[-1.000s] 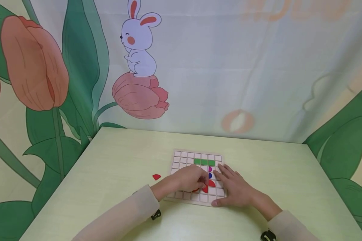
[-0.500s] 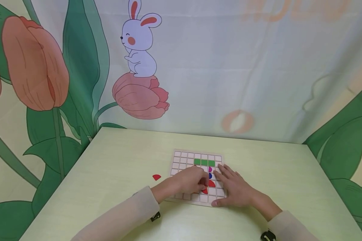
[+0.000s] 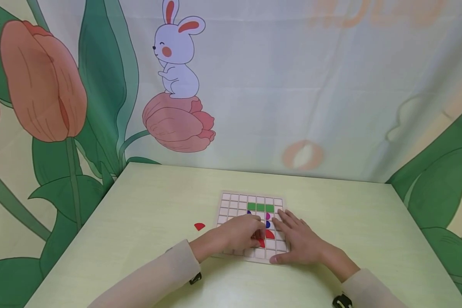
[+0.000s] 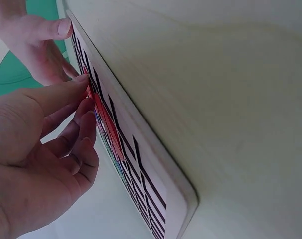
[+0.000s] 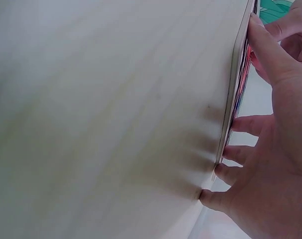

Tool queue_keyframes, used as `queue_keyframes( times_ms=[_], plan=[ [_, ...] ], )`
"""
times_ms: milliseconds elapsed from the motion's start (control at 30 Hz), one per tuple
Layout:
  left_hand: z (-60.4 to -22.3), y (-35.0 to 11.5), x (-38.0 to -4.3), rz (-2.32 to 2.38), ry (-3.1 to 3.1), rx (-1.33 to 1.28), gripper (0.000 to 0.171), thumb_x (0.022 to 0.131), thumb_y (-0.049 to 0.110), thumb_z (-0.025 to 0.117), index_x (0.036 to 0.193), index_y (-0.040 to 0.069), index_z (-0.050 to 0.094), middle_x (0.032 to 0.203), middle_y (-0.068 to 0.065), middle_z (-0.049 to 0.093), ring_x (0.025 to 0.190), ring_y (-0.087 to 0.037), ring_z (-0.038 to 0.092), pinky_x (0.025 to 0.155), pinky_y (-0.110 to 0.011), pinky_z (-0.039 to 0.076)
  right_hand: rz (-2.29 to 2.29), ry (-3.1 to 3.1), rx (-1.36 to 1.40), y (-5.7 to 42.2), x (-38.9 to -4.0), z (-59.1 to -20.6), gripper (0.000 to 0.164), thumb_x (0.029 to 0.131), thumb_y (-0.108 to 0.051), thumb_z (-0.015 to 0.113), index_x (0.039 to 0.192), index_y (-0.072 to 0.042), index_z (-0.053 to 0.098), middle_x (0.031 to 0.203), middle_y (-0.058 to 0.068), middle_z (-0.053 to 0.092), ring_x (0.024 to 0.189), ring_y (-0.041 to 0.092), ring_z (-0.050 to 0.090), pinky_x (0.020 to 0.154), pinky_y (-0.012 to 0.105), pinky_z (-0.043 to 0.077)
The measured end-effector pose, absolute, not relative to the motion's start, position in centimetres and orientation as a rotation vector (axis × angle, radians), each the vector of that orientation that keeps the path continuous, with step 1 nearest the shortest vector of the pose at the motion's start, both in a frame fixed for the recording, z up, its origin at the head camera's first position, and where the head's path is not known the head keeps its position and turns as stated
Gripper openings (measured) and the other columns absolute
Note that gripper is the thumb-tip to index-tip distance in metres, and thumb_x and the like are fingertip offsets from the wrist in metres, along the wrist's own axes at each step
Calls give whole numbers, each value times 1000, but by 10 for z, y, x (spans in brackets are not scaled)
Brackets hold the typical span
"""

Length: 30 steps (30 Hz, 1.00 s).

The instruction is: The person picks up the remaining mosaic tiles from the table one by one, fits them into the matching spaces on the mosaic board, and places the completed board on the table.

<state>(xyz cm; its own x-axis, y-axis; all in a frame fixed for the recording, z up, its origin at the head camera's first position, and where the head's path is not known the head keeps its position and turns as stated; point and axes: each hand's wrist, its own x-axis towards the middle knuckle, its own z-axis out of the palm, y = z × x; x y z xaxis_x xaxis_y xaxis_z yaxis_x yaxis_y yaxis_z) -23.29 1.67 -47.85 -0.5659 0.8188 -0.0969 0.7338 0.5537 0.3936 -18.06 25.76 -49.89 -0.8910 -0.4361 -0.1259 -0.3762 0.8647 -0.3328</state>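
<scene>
A pale board (image 3: 259, 259) with a grid of squares lies flat on the table, bearing flat coloured pieces. Over its middle, my left hand (image 3: 236, 233) has curled fingers, with thumb and index finger pinching a red piece (image 3: 261, 243) at the board's surface. The left wrist view shows the thumb and fingers (image 4: 76, 92) close against red on the board (image 4: 178, 209); the pinched piece is partly hidden. My right hand (image 3: 302, 241) rests on the board's right edge, fingers spread and thumb at the near corner. Another red piece (image 3: 269, 234) lies between the hands.
A loose red fan-shaped piece (image 3: 199, 226) lies on the table (image 3: 158, 201) left of the board. Green pieces (image 3: 260, 207) form a row near the board's far side, with a magenta piece (image 3: 268, 216) and a blue piece (image 3: 268, 224) below. A printed curtain (image 3: 254, 85) hangs behind.
My left hand has shifted slightly left and its fingers have turned a little. A dark blue piece now shows past its knuckles, and red beneath the hand is covered. My right hand stays put.
</scene>
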Motion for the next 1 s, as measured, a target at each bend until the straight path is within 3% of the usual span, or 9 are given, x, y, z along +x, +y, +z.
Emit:
queue_keyframes(
  times_ms=[1000],
  plan=[
    [-479,18,-237,492,2494,1306,16,94,17,83,109,15,78,94,10,63,85,-3,56,82,-17,49,-462,2832,-621,258,-180,-498,119,80,-80,73,165,-8,34,175,19,16,160,46,9,119,75,20]
  ],
)
